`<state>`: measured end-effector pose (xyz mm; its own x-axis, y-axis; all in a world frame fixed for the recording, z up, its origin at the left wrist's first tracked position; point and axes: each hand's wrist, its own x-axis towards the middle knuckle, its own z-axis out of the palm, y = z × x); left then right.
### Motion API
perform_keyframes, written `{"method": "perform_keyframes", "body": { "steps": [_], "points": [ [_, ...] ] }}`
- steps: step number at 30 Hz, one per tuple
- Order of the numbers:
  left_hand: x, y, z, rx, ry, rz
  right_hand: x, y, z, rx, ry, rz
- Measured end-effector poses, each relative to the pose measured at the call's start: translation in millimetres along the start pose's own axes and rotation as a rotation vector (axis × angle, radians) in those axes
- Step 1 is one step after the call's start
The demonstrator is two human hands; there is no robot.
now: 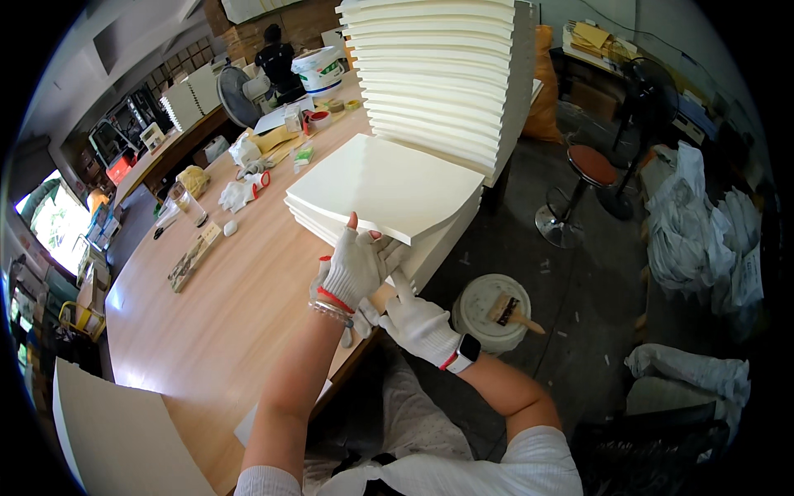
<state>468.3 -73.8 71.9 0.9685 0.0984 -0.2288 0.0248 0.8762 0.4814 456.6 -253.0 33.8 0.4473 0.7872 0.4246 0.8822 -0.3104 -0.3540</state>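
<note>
Several cream boards point(380, 186) piled low at the edge of the wooden table point(240, 289), apparently being squared or readied for lifting. Left hand point(356, 266) at the near corner, thumb up; right hand point(420, 326) just below, index extended; impossible to tell whether gripping. Next, probably calling for a firm two-sided hold. Behind, a taller stack point(438, 74); beyond, a white bucket point(318, 73). Below, a brush point(506, 311) on a tub point(470, 310); farther off, a stool point(592, 165).
</note>
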Motion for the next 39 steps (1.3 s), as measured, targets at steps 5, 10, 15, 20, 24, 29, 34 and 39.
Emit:
{"method": "perform_keyframes", "body": {
  "steps": [5,10,15,20,24,29,34,39],
  "points": [
    [38.8,-4.5,8.6,-0.085,0.302,0.186,0.3,-3.0,-6.3,0.080,0.077,-0.003],
    [35.6,-14.6,12.2,-0.114,0.272,0.310,15.3,49.5,-11.7,0.399,0.244,-0.213],
    [34.8,-15.4,16.1,-0.138,0.297,0.265,36.4,142.6,-31.5,1.154,0.120,0.326],
    [26.8,-12.2,13.4,-0.059,0.241,0.233,43.4,160.6,-33.0,1.871,0.311,0.483],
    [21.3,-4.0,4.2,-0.043,0.047,0.076,16.9,119.1,-14.4,2.239,0.211,0.354],
    [25.6,-1.9,11.6,-0.043,0.293,0.170,11.3,74.9,-8.9,2.350,0.098,0.245],
    [33.8,16.6,32.9,-0.105,0.401,0.278,12.7,56.6,-6.5,2.043,0.048,0.402],
    [-8.7,75.9,28.2,-0.091,0.307,0.323,33.5,23.5,-16.9,1.831,0.064,0.407]
  ]
}}
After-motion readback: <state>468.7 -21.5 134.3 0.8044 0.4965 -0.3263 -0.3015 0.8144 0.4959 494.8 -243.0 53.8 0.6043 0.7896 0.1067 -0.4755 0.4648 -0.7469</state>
